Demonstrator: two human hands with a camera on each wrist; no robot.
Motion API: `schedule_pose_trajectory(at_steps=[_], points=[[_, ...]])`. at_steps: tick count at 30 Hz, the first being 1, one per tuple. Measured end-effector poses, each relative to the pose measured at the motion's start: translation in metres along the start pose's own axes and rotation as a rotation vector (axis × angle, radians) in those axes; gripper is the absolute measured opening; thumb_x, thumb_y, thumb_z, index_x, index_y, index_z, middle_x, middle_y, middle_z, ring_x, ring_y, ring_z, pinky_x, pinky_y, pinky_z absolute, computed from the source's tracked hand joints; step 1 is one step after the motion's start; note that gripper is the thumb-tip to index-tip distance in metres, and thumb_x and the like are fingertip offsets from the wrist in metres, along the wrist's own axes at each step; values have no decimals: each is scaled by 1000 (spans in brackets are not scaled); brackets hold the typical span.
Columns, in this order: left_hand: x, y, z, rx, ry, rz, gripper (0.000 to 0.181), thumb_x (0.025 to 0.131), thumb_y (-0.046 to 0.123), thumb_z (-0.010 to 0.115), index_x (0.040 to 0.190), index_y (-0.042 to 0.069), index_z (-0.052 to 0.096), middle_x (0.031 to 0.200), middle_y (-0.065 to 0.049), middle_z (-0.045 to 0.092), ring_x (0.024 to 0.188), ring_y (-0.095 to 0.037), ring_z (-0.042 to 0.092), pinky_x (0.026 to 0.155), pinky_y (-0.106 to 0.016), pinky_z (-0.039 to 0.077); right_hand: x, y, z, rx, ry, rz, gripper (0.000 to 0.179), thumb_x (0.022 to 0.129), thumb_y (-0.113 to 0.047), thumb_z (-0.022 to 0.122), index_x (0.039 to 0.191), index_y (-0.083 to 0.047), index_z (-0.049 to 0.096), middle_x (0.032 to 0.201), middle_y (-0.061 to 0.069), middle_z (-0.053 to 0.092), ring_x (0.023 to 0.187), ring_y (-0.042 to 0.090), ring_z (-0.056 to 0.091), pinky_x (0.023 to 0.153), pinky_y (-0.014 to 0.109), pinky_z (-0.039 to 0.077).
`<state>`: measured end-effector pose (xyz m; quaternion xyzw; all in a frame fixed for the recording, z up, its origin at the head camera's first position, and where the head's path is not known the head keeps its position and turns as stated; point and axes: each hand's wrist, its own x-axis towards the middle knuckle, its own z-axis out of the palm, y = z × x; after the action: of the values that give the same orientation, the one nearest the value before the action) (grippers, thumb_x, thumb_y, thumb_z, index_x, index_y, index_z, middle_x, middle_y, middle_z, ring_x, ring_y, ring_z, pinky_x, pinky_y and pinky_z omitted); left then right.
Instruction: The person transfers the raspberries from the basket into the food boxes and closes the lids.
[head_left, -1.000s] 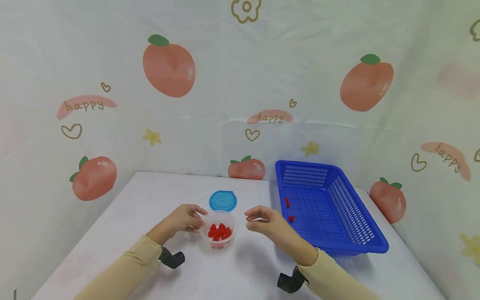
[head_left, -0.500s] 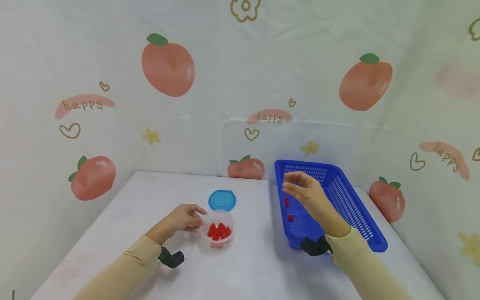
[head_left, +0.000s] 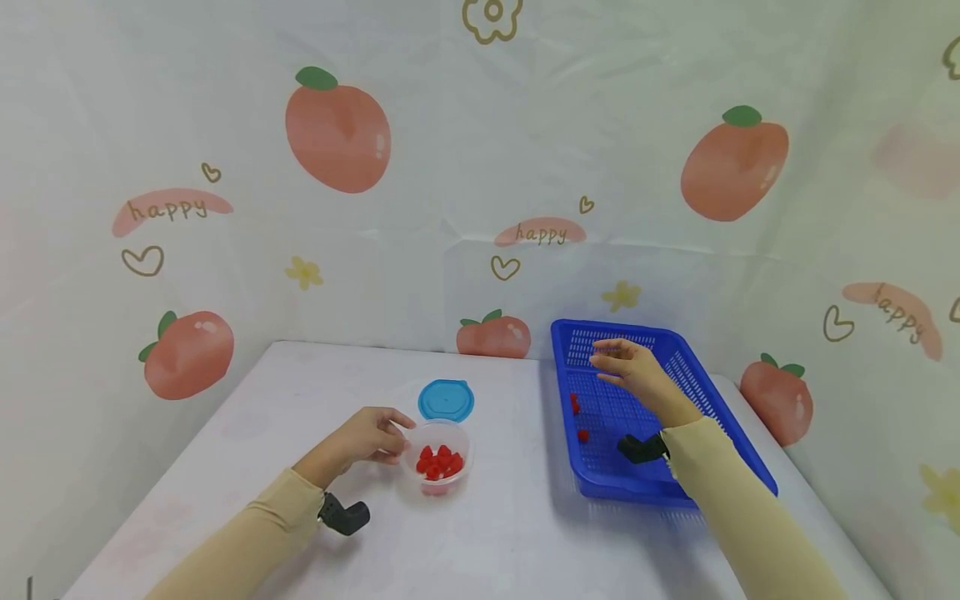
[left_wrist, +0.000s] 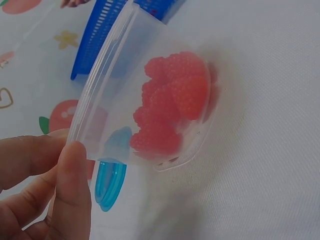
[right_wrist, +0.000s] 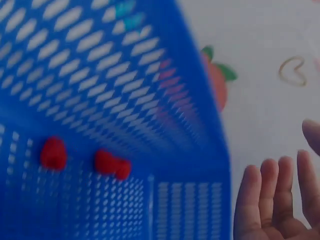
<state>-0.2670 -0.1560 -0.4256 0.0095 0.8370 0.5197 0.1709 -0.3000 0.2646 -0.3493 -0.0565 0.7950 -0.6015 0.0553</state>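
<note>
My left hand [head_left: 369,437] pinches the rim of a small clear plastic tub [left_wrist: 120,75] between thumb and fingers. Inside the tub lie several red raspberries [left_wrist: 170,100], seen through its wall in the left wrist view. Over the blue basket [head_left: 667,492] hovers my right hand [head_left: 633,371], its fingers loosely extended with nothing between them. A few red raspberries [right_wrist: 53,154] lie on the basket floor along its left side, below and nearer than that hand. In the right wrist view, the right hand's fingers [right_wrist: 269,190] show beyond the basket's rim.
A blue lid [head_left: 446,401] lies flat on the white table [head_left: 480,550], just behind the tub. The basket stands at the table's right side, its slatted walls rising high. Behind the table hangs a printed cloth [head_left: 420,283].
My right hand has moved from beside the tub to the right and away from me, to above the basket. The left hand and tub have stayed in place.
</note>
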Motion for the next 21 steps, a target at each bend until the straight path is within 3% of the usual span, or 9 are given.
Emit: schedule_pose_trajectory(at_steps=[5,11,16,21], points=[[1,-1,0,1,7,-1,32,84,5,71,115,2,63,86,-10,64,67,-18,63,66,-30,60,13,22,-6,-110,-60,90,52,95,-17,61,136,9,41,124,16,57,111,23,60,101,45,49],[1,0,1,7,9,-3,32,85,6,71,116,2,63,87,-10,63,68,-18,63,66,-30,60,19,44,-3,-266,-154,141,42,93,-11,63,125,13,49,117,23,63,111,39,60,95,49,52],[-1,2,1,11,11,-5,32,85,6,71,116,2,63,87,-10,63,68,-18,63,67,-29,60,16,50,4,-339,-214,181,30,89,-4,63,113,11,55,104,17,67,101,31,63,91,49,54],[-1,3,0,9,10,1,32,84,5,71,115,2,63,86,-10,63,65,-17,63,66,-29,60,16,52,10,-379,-282,275,27,87,-4,65,110,8,57,104,16,68,99,26,65,92,47,54]])
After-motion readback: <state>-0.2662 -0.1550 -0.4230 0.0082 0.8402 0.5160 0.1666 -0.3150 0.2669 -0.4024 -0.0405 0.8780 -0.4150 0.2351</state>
